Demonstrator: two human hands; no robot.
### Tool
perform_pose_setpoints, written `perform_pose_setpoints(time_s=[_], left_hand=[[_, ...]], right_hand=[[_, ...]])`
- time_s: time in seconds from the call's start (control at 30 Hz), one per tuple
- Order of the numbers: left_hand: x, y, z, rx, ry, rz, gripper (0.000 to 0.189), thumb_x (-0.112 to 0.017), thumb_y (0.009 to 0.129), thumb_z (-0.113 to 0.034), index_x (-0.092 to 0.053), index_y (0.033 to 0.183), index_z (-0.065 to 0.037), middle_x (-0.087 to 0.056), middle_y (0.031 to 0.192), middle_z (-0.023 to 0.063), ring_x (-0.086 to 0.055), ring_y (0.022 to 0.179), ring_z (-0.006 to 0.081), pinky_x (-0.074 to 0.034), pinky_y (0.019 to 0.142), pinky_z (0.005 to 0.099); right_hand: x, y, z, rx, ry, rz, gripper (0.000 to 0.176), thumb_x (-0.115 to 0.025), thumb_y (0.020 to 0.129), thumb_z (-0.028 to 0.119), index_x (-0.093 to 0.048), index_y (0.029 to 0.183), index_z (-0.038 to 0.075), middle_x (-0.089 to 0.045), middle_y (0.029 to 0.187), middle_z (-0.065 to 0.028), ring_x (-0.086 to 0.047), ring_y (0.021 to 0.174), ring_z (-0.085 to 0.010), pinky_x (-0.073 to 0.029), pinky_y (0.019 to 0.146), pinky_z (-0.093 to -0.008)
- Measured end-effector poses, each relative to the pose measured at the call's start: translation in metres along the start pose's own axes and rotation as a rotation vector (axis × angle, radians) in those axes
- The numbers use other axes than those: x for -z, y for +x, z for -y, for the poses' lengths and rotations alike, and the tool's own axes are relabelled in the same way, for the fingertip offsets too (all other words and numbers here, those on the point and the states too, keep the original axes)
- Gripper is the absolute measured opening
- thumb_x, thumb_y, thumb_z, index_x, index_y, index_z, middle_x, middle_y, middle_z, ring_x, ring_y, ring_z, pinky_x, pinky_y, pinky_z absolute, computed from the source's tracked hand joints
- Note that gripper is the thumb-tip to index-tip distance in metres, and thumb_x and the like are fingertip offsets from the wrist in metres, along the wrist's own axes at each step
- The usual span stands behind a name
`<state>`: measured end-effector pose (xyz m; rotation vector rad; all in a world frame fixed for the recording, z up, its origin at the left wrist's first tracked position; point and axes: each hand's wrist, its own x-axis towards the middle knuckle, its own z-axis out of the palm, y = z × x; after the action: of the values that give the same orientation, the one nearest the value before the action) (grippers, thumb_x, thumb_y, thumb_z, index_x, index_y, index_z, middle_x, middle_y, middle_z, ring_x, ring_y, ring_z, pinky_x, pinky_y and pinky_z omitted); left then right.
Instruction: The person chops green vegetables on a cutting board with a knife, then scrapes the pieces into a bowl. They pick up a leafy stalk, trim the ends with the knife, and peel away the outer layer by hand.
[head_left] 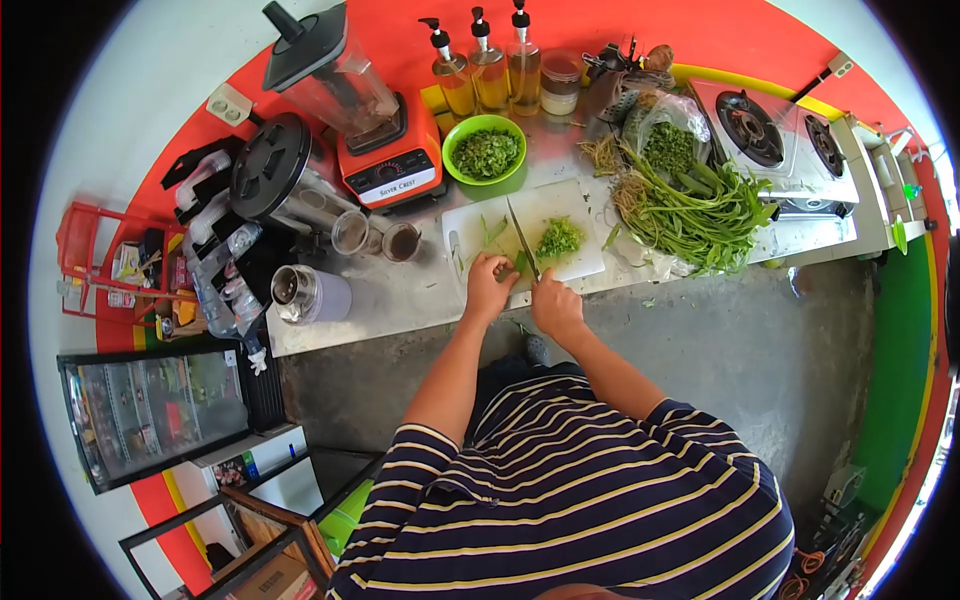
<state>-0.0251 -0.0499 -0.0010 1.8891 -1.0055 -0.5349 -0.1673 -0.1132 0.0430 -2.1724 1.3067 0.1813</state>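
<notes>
On the white cutting board [585,200], my right hand [557,305] is closed round the handle of a knife [520,228], whose blade points away from me. Close by on the left, my left hand [489,287] has its fingers bent against a green leafy piece [521,262] beside the blade. A small pile of chopped greens [560,237] lies right of the knife, and a few loose green strips [493,230] lie left of it. Behind the board stands a green bowl [486,150] filled with chopped leaves.
A heap of long green stalks [690,215] lies right of the board, near a gas stove [780,130]. An orange blender [395,165], glass cups [402,242] and a metal-topped container [312,294] stand left. Pump bottles [489,75] line the back.
</notes>
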Motion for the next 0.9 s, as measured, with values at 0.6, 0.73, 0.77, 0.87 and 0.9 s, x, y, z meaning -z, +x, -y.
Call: perform_pose_setpoints(time_s=[0.6, 0.73, 0.77, 0.87, 0.9], left_hand=[[0.0, -0.007, 0.002, -0.138, 0.131, -0.035, 0.021, -0.079, 0.074, -0.008, -0.07, 0.093, -0.006, -0.056, 0.089, 0.0093, -0.056, 0.083, 0.0243, -0.048, 0.078, 0.0358], [0.001, -0.007, 0.003, -0.136, 0.149, -0.015, 0.02, -0.078, 0.075, -0.008, -0.07, 0.093, -0.007, -0.056, 0.09, 0.0091, -0.056, 0.086, 0.0252, -0.048, 0.08, 0.0367], [0.001, -0.007, 0.004, -0.153, 0.16, -0.015, 0.019, -0.077, 0.075, -0.008, -0.07, 0.093, -0.007, -0.056, 0.091, 0.009, -0.056, 0.087, 0.0258, -0.048, 0.08, 0.0368], [0.002, -0.008, 0.006, -0.173, 0.177, -0.006, 0.019, -0.077, 0.076, -0.008, -0.071, 0.094, -0.008, -0.056, 0.091, 0.0095, -0.056, 0.088, 0.027, -0.047, 0.08, 0.0376], [0.002, -0.007, 0.005, -0.173, 0.175, -0.012, 0.019, -0.077, 0.076, -0.008, -0.071, 0.094, -0.008, -0.056, 0.091, 0.0095, -0.056, 0.088, 0.027, -0.047, 0.08, 0.0376]], right_hand=[[0.008, -0.008, -0.004, 0.113, -0.126, -0.074, 0.034, -0.054, 0.099, 0.036, -0.054, 0.106, 0.002, -0.072, 0.095, -0.0219, -0.071, 0.089, -0.0396, -0.056, 0.078, -0.0496], [0.0, -0.011, -0.005, 0.049, -0.075, -0.023, 0.035, -0.051, 0.1, 0.035, -0.056, 0.103, 0.001, -0.07, 0.094, -0.0258, -0.069, 0.091, -0.0448, -0.054, 0.082, -0.0526], [0.006, -0.007, -0.006, 0.08, -0.093, -0.032, 0.035, -0.051, 0.1, 0.035, -0.055, 0.104, 0.001, -0.07, 0.094, -0.0261, -0.069, 0.091, -0.0449, -0.054, 0.082, -0.0528], [0.012, -0.007, -0.004, 0.115, -0.122, -0.031, 0.035, -0.051, 0.1, 0.035, -0.053, 0.107, 0.001, -0.07, 0.093, -0.0262, -0.07, 0.091, -0.0448, -0.055, 0.081, -0.0527], [0.012, -0.007, -0.002, 0.116, -0.125, -0.024, 0.035, -0.051, 0.1, 0.035, -0.052, 0.108, 0.001, -0.07, 0.093, -0.0261, -0.07, 0.091, -0.0445, -0.055, 0.081, -0.0525]])
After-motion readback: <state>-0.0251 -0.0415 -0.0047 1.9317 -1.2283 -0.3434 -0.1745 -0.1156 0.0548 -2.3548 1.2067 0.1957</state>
